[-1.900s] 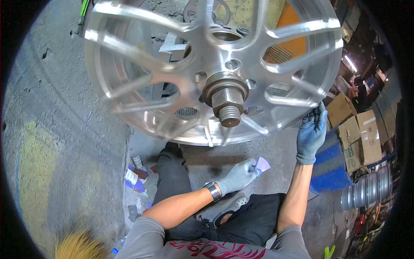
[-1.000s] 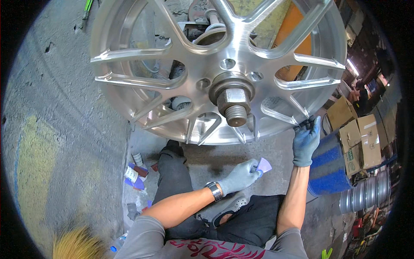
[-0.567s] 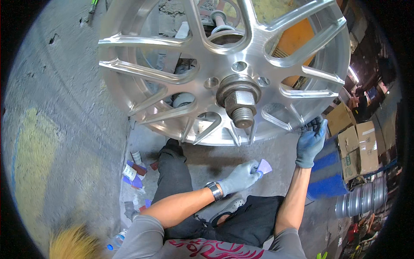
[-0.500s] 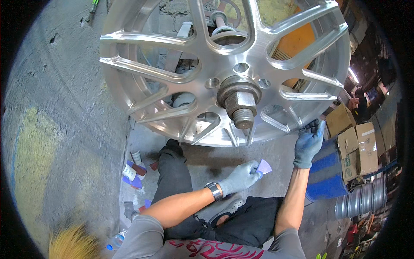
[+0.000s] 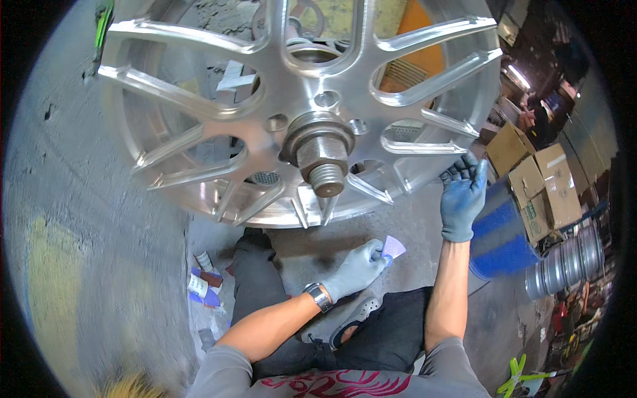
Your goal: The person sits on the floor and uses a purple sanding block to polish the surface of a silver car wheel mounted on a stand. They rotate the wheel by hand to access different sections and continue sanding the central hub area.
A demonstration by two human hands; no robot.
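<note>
A large bare-metal alloy wheel [image 5: 259, 142] with many spokes fills the upper middle, held at its hub by a big nut and threaded shaft [image 5: 324, 159]. Below it, my left hand [image 5: 357, 270], in a grey glove, pinches a purple, fan-shaped piece of sandpaper [image 5: 394, 248], apart from the wheel. My right hand [image 5: 463, 202], in a blue-grey glove darkened at the fingers, is raised palm up at the wheel's lower right edge. Its fingers are bent but apart; their tips seem to touch the rim, and nothing shows in the palm.
At right, cardboard boxes [image 5: 536, 186] sit over a blue drum [image 5: 502, 232], beside a stack of silver rims [image 5: 565, 262]. Purple and brown sandpaper pieces [image 5: 206, 288] lie on the floor at left, along a rough grey wall [image 5: 79, 186]. Something bright green [image 5: 514, 377] is at bottom right.
The view has shifted, so the wheel sits further left. My left hand keeps the sandpaper; my right hand stays by the rim, its fingers somewhat more apart.
</note>
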